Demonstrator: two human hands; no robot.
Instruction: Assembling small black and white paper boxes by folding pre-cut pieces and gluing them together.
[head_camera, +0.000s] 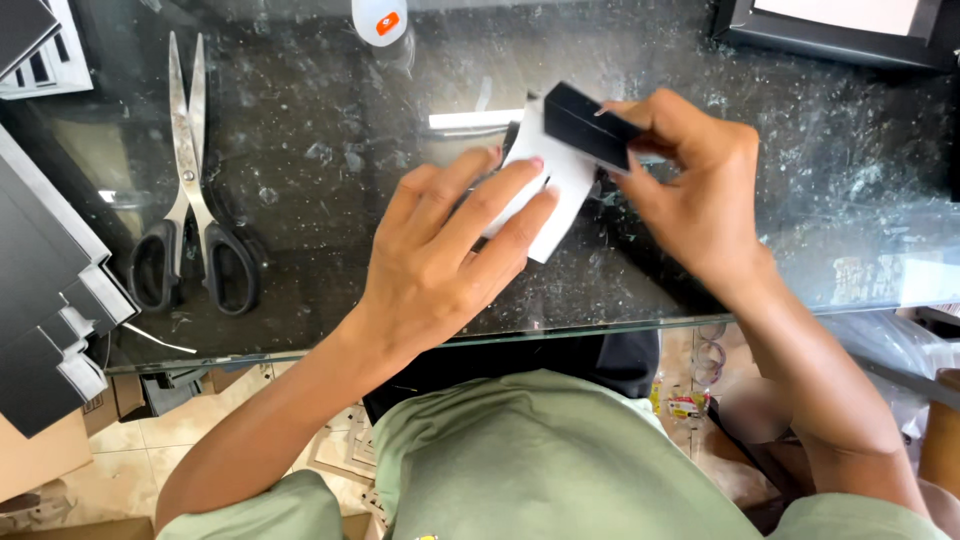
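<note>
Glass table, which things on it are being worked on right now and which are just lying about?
In hand:
white card, pressed flat by the left hand
black flap, pinched by the right hand

Lying about:
scissors
stack of flat boxes
glue bottle
black frame

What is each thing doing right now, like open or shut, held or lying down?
Left hand: pressed flat on the white card.
Right hand: pinching the black flap.
White card: lying on the glass table, held down.
Black flap: folded up, held.
Scissors: shut, lying flat, untouched.
Glass table: dusty and smudged.
Black cards: stacked at the left edge.
</note>
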